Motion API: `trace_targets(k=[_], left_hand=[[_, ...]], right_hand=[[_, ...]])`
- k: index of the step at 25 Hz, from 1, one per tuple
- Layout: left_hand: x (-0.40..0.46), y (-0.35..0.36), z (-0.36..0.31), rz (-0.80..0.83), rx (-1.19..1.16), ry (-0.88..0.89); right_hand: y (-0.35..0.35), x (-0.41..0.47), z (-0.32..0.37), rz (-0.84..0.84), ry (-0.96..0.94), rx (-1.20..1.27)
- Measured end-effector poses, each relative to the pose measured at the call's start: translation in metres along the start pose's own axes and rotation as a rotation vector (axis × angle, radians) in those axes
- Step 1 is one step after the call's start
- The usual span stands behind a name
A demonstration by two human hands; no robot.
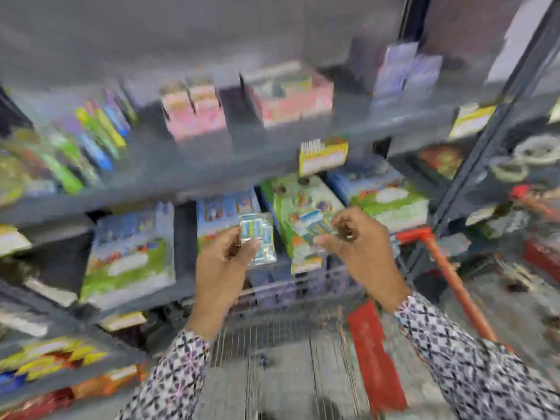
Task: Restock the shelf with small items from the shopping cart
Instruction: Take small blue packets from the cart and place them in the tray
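Note:
The view is blurred by motion. My left hand (225, 262) is raised in front of the grey shelf (188, 174) and grips a small clear packet with blue and white print (257, 237). My right hand (360, 241), just to the right, pinches a second small blue and white packet (315, 227). Both packets hang in front of the middle shelf's boxes. Below my arms lies the wire shopping cart (272, 338) with red trim; its contents are too blurred to tell.
Blue and green boxes (130, 253) fill the middle shelf, with pink boxes (291, 98) and colourful packs above. Yellow price tags (322, 157) hang on the shelf edge. An orange-red cart handle (448, 274) runs at right, beside a dark upright post (485, 159).

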State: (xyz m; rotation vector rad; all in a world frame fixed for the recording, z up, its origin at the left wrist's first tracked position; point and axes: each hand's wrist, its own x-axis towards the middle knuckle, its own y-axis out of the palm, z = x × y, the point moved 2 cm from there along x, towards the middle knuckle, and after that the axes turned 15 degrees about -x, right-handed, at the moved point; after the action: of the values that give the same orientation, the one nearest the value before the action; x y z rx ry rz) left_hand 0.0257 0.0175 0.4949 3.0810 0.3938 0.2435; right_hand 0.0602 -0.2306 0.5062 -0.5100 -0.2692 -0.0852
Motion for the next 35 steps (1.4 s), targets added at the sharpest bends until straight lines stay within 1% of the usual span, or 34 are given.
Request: trace_targets(k=[3, 5, 7, 8, 10, 11, 13, 15, 16, 18, 19, 20, 21, 22, 23, 24, 25, 26, 28, 30, 31, 33, 35], left_hand=[[0.061, 0.021, -0.093, 0.059, -0.034, 0.166], [0.095, 0.037, -0.135, 0.061, -0.012, 0.211], [0.138, 0.055, -0.166, 0.024, 0.064, 0.23], [0.164, 0.064, -0.172, -0.003, 0.085, 0.207], [0.224, 0.075, -0.161, -0.013, 0.107, 0.09], [0.26, 0.077, -0.142, -0.008, 0.137, 0.02], [0.305, 0.082, -0.123, -0.001, 0.175, -0.07], [0.299, 0.093, -0.136, -0.047, 0.178, -0.092], [0.286, 0.097, -0.148, -0.085, 0.231, -0.048], [0.268, 0.095, -0.159, -0.138, 0.51, 0.15], [0.263, 0.092, -0.162, -0.146, 0.67, 0.272], [0.256, 0.092, -0.167, -0.108, 0.798, 0.372], [0.253, 0.093, -0.168, -0.012, 0.895, 0.404], [0.249, 0.098, -0.169, 0.134, 0.957, 0.369], [0.247, 0.103, -0.165, 0.294, 1.017, 0.276], [0.245, 0.107, -0.16, 0.433, 1.087, 0.173], [0.244, 0.112, -0.154, 0.516, 1.158, 0.115], [0.243, 0.114, -0.15, 0.543, 1.212, 0.086], [0.245, 0.112, -0.143, 0.52, 1.221, 0.089], [0.248, 0.107, -0.141, 0.49, 1.169, 0.103], [0.25, 0.105, -0.143, 0.465, 1.139, 0.139], [0.254, 0.103, -0.149, 0.381, 1.059, 0.247], [0.257, 0.104, -0.152, 0.319, 0.987, 0.28]], right_hand=[[-0.044, 0.069, 0.065, -0.159, -0.102, -0.03], [-0.062, 0.112, 0.088, -0.197, -0.149, -0.065], [-0.076, 0.162, 0.106, -0.215, -0.138, -0.105], [-0.08, 0.188, 0.112, -0.209, -0.121, -0.15], [-0.08, 0.238, 0.117, -0.174, -0.09, -0.322], [-0.077, 0.26, 0.116, -0.131, -0.076, -0.414], [-0.065, 0.301, 0.111, 0.021, -0.061, -0.524], [-0.054, 0.327, 0.108, 0.174, -0.058, -0.568], [-0.05, 0.334, 0.106, 0.217, -0.065, -0.589], [-0.044, 0.337, 0.099, 0.228, -0.129, -0.667], [-0.044, 0.335, 0.095, 0.182, -0.207, -0.717], [-0.044, 0.33, 0.091, 0.123, -0.304, -0.753], [-0.045, 0.323, 0.088, 0.083, -0.398, -0.776], [-0.047, 0.316, 0.086, 0.085, -0.476, -0.797], [-0.049, 0.309, 0.088, 0.119, -0.548, -0.82], [-0.048, 0.302, 0.089, 0.186, -0.599, -0.844], [-0.047, 0.295, 0.091, 0.265, -0.635, -0.862], [-0.046, 0.288, 0.094, 0.342, -0.643, -0.878], [-0.045, 0.288, 0.09, 0.46, -0.643, -0.88], [-0.049, 0.304, 0.083, 0.519, -0.641, -0.922], [-0.052, 0.314, 0.079, 0.53, -0.633, -0.941], [-0.054, 0.331, 0.075, 0.525, -0.599, -0.946], [-0.05, 0.333, 0.08, 0.444, -0.664, -0.931]])
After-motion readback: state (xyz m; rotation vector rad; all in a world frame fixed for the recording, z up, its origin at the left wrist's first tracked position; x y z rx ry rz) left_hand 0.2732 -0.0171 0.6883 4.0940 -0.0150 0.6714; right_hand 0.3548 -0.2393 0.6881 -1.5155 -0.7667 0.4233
